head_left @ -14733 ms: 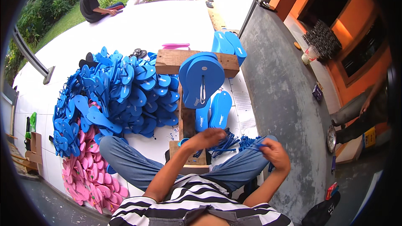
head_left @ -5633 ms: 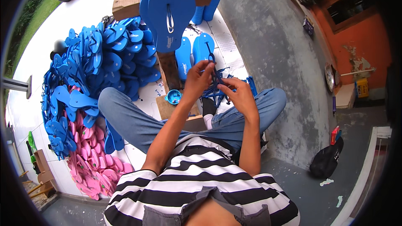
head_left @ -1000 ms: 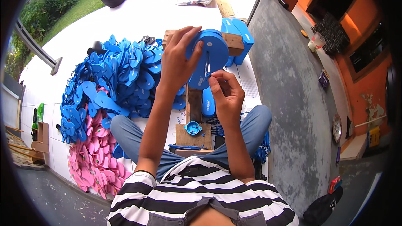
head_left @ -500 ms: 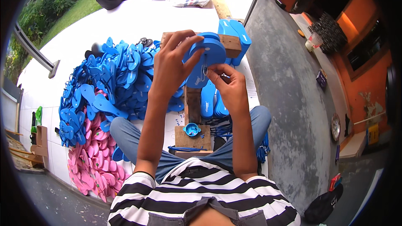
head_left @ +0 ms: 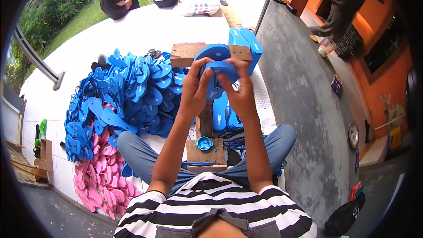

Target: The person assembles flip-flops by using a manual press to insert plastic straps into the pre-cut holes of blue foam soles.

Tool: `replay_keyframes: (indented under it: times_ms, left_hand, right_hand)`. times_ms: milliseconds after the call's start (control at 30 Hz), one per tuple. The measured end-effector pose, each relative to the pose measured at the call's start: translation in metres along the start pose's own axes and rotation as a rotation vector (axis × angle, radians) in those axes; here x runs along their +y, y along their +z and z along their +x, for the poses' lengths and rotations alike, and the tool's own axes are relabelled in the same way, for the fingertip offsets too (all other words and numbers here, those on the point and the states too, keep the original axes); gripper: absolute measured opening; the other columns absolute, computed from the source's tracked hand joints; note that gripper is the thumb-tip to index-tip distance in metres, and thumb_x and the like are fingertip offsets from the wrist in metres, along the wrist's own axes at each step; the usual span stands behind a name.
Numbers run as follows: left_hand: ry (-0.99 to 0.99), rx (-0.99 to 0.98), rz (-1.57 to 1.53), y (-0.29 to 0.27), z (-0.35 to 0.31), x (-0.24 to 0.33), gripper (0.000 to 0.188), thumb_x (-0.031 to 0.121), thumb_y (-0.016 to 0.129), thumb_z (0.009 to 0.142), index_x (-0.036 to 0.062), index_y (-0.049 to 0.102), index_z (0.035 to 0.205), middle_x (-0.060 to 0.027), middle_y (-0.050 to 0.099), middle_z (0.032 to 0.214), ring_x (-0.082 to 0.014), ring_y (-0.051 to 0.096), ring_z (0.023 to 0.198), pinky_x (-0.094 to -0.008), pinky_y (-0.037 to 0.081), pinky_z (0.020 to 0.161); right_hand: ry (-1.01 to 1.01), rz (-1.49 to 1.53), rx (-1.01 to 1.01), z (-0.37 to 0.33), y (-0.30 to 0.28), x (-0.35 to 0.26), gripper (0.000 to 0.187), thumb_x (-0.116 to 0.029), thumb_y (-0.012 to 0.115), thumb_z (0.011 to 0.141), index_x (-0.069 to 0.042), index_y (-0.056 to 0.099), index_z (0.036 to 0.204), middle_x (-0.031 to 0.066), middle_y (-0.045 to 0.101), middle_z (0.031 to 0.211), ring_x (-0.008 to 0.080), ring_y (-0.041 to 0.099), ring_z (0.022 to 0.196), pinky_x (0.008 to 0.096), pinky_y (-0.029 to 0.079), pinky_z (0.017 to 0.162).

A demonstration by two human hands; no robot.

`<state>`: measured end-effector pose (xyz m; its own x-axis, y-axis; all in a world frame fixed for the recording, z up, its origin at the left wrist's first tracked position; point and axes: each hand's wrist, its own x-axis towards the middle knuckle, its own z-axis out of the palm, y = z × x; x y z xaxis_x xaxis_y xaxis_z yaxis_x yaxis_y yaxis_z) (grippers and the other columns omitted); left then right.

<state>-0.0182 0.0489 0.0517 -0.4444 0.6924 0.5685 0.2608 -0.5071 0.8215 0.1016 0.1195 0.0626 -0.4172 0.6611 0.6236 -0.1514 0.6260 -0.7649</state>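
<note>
In front of the wooden block, my left hand [head_left: 194, 87] closes on the left edge of a blue flip-flop sole [head_left: 222, 67], thumb toward me. My right hand [head_left: 240, 90] grips the same sole from the right, its fingers over the upper edge and slightly blurred. Behind it, another rounded blue sole end [head_left: 213, 52] rests against the wooden block [head_left: 183, 54]. My hands cover much of the held sole's lower part. A small blue cup [head_left: 204, 143] with bits inside stands on a board nearer my lap.
To the left lie heaps of blue flip-flops [head_left: 128, 92] and pink flip-flops [head_left: 103, 172]. Blue soles [head_left: 219, 117] are stacked beside the wooden post, and more blue soles [head_left: 246, 44] stand behind the block. Dark blue straps [head_left: 233, 143] lie by my right knee. Other people sit at the far edge.
My right hand has moved up from the sole's lower part to its upper edge. The thin wire loop seen there before no longer shows. A standing person has appeared at the far right.
</note>
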Motion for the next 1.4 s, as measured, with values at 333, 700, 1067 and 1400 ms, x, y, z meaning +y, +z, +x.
replay_keyframes:
  times_ms: [333, 700, 1067, 1400]
  left_hand:
    - [-0.164, 0.139, -0.254, 0.017, -0.036, 0.012, 0.023, 0.019, 0.056, 0.1, 0.0027, 0.055, 0.116, -0.0024, 0.06, 0.102, -0.0073, 0.054, 0.094, -0.0216, 0.044, 0.081]
    - [-0.427, -0.065, 0.147, -0.002, -0.141, 0.014, 0.036, 0.001, 0.068, 0.088, 0.0005, 0.055, 0.121, -0.011, 0.067, 0.107, -0.0139, 0.063, 0.1, -0.0296, 0.056, 0.081]
    - [-0.037, -0.026, 0.265, -0.019, -0.089, 0.008, 0.037, -0.005, 0.068, 0.085, 0.0019, 0.059, 0.119, -0.0197, 0.056, 0.134, -0.0247, 0.063, 0.112, -0.0323, 0.053, 0.089]
    - [-0.047, -0.001, -0.218, -0.044, -0.109, 0.001, 0.053, -0.006, 0.064, 0.086, 0.01, 0.027, 0.12, -0.0229, 0.058, 0.117, -0.022, 0.06, 0.103, -0.0337, 0.048, 0.09]
  right_hand:
    - [0.155, 0.118, 0.062, -0.034, 0.007, -0.003, 0.026, -0.018, 0.066, 0.093, -0.006, 0.059, 0.114, 0.0094, 0.066, 0.096, 0.0132, 0.061, 0.088, 0.0293, 0.049, 0.078]
    - [0.262, -0.45, 0.026, -0.159, -0.006, -0.029, 0.041, -0.021, 0.07, 0.089, 0.0, 0.05, 0.118, 0.0198, 0.051, 0.112, 0.0328, 0.053, 0.105, 0.0395, 0.045, 0.088]
    - [1.06, 0.987, -0.16, -0.135, 0.005, -0.017, 0.029, -0.033, 0.047, 0.103, -0.005, 0.055, 0.099, 0.0019, 0.046, 0.065, 0.0096, 0.043, 0.045, 0.0252, 0.035, 0.042]
    - [0.861, 1.314, 0.224, -0.148, 0.039, 0.016, 0.055, -0.05, 0.048, 0.098, -0.007, 0.048, 0.132, 0.0121, 0.054, 0.127, 0.0246, 0.047, 0.126, 0.0438, 0.036, 0.108]
